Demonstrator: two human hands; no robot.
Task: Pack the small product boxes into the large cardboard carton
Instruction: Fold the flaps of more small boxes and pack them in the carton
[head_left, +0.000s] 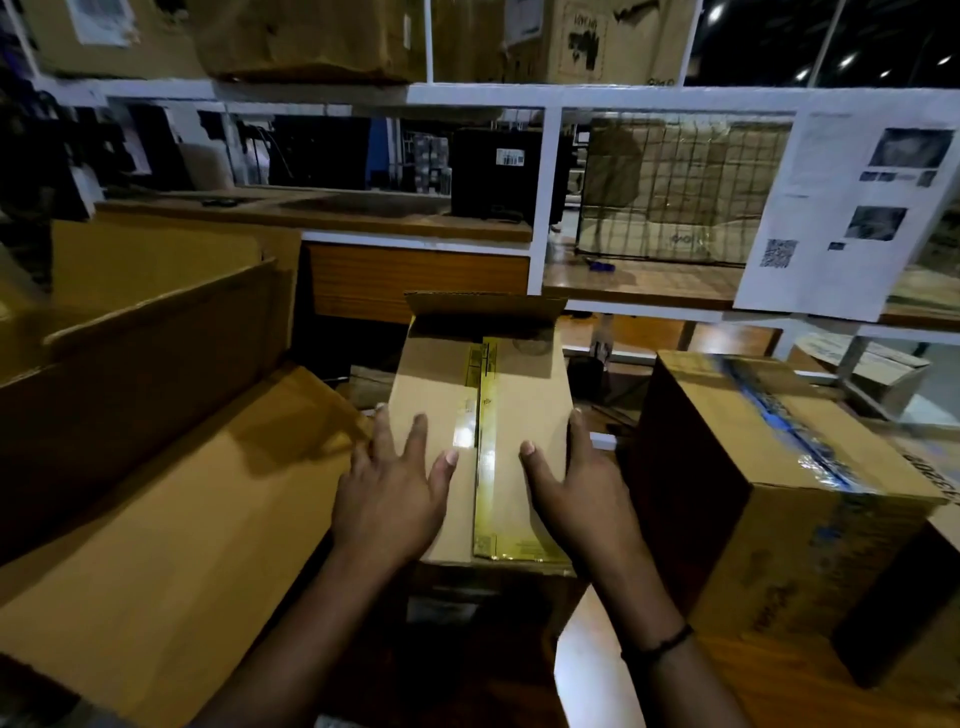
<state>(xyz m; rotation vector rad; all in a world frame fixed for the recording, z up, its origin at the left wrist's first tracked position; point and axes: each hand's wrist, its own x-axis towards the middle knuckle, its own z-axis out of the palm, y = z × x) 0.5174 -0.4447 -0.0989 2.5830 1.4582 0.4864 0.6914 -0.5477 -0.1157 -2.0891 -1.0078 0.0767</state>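
A mid-sized cardboard box (483, 374) is seen at the centre of the bench (587, 654), just beside the large open carton (156, 332) on the left. The two top flaps of this box are laid flat and meet along a strip of yellow tape (491, 415), while the far flap (485, 312) is left standing upright.

The left hand (389, 499) is spread flat on the left half of the top, fingers straight and apart. The right hand (576, 493) is laid on the right half, thumb on top and forefinger along the right edge. Its other fingers are hidden past that edge. Nothing is clasped by either hand: each grip is wide, and the box is only pressed on from above.

The large open carton is turned with its broad near flap (182, 519) folded outward toward the person. Its inside cannot be seen from here, so it cannot be told how many boxes have been put in. No box is seen being carried over its rim.

The task is judged to be at an early or middle stage: the centre box is on the bench and not yet lifted, and a lift and transfer to the left would be needed.

A sealed box with blue tape (779, 467) is set on the right, apart from the hands.
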